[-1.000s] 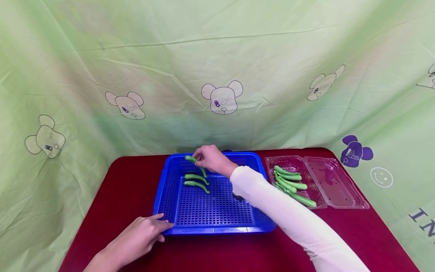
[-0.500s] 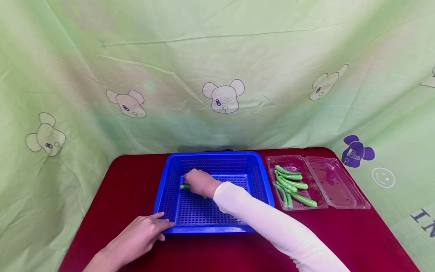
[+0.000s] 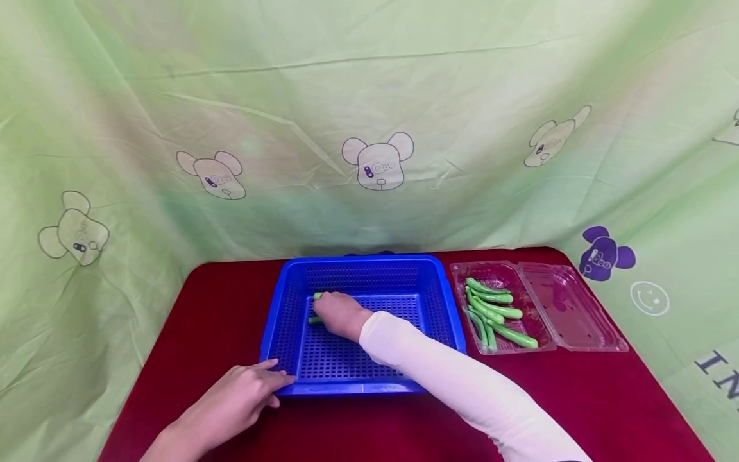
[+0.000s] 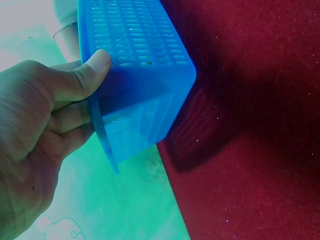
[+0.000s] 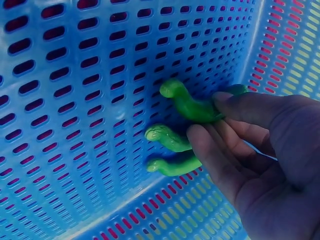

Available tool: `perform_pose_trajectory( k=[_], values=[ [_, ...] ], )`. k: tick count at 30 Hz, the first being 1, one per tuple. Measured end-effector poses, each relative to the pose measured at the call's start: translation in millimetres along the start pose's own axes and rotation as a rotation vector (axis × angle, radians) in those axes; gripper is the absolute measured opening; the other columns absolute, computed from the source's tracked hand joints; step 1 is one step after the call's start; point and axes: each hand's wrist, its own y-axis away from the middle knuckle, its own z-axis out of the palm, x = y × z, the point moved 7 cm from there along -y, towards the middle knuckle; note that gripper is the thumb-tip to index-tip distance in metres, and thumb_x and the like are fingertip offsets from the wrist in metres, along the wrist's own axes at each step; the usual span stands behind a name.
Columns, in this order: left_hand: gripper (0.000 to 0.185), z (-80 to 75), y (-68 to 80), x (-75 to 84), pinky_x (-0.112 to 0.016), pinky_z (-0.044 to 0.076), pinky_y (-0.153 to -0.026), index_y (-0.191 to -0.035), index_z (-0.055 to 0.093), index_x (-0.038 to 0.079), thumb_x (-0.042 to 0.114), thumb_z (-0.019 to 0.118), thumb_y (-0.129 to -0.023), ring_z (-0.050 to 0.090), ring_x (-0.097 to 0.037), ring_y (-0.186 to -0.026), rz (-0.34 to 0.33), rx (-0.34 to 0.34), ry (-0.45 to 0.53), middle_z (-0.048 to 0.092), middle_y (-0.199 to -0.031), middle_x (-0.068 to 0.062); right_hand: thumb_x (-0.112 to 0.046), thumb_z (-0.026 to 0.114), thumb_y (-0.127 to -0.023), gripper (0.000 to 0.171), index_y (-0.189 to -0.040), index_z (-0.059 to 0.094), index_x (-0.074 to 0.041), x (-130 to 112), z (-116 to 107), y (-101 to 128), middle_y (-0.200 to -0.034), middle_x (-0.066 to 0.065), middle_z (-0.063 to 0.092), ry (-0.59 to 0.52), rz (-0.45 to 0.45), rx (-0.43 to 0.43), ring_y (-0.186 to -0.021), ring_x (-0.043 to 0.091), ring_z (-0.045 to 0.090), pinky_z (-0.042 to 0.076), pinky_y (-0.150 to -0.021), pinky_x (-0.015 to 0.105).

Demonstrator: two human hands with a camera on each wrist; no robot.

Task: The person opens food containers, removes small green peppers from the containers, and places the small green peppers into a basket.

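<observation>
Since a second ago your right hand [image 3: 340, 314] dropped into the blue basket [image 3: 277, 333], fingers [image 5: 215, 150] pinching a green pepper [image 5: 187, 105]; left hand [image 3: 231, 401] grips the basket's near-left corner.

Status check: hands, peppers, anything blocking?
Right hand on three green peppers inside the blue basket, topmost between thumb and fingers. Left hand grips basket's near left corner. More peppers in clear clamshell. Nothing blocking.

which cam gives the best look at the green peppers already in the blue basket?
Right wrist. It shows three green peppers close up on the blue basket floor, with the right hand fingers on them. In the head view that hand hides all but their tips. The left wrist view shows only the basket's outer wall, no peppers.
</observation>
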Motion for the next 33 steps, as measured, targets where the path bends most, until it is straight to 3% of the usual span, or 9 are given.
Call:
perform_pose_trajectory(
  k=[13, 20, 26, 30, 33],
  values=[
    [0.037, 1.7, 0.3, 0.4, -0.046, 0.065, -0.083, -0.106, 0.079, 0.006, -0.006, 0.083, -0.07, 0.077, -0.034, -0.098, 0.012, -0.002, 0.003, 0.078, -0.093, 0.004, -0.013, 0.07, -0.092, 0.007, -0.087, 0.073, -0.017, 4, -2, 0, -0.097, 0.003, 0.076, -0.007, 0.01, -0.007, -0.087, 0.018, 0.074, 0.064, -0.074, 0.033],
    [0.033, 3.6, -0.9, -0.5, -0.046, 0.065, -0.082, -0.106, 0.079, 0.007, -0.001, 0.084, -0.074, 0.077, -0.035, -0.098, 0.003, -0.027, 0.0, 0.079, -0.096, 0.001, -0.02, 0.077, -0.088, 0.008, -0.09, 0.073, -0.014, 31, -28, 12, -0.097, 0.005, 0.076, -0.044, 0.042, 0.026, -0.091, 0.022, 0.074, 0.064, -0.08, 0.038],
    [0.032, 1.8, -1.4, -1.5, -0.045, 0.065, -0.083, -0.106, 0.079, 0.008, 0.002, 0.084, -0.075, 0.077, -0.034, -0.099, -0.016, -0.028, -0.008, 0.08, -0.099, -0.002, -0.02, 0.078, -0.087, 0.013, -0.089, 0.07, -0.01, 80, -61, 49, -0.089, 0.006, 0.071, -0.072, 0.041, 0.098, -0.084, 0.025, 0.071, 0.062, -0.072, 0.044],
    [0.033, 1.9, -0.1, -0.1, -0.045, 0.065, -0.083, -0.107, 0.079, 0.007, 0.001, 0.084, -0.075, 0.077, -0.034, -0.1, -0.016, -0.037, -0.008, 0.08, -0.1, -0.003, -0.02, 0.076, -0.088, 0.012, -0.087, 0.068, -0.01, 124, -72, 89, -0.085, 0.004, 0.068, -0.081, 0.086, 0.178, -0.078, 0.024, 0.07, 0.061, -0.066, 0.046],
    [0.032, 1.7, 0.5, 0.4, -0.045, 0.065, -0.083, -0.107, 0.078, 0.007, 0.002, 0.083, -0.076, 0.077, -0.034, -0.1, -0.015, -0.038, -0.002, 0.079, -0.1, -0.003, -0.015, 0.075, -0.089, 0.009, -0.09, 0.068, -0.009, 157, -73, 121, -0.087, 0.003, 0.068, -0.152, 0.139, 0.226, -0.077, 0.021, 0.069, 0.061, -0.068, 0.042]
  ],
)
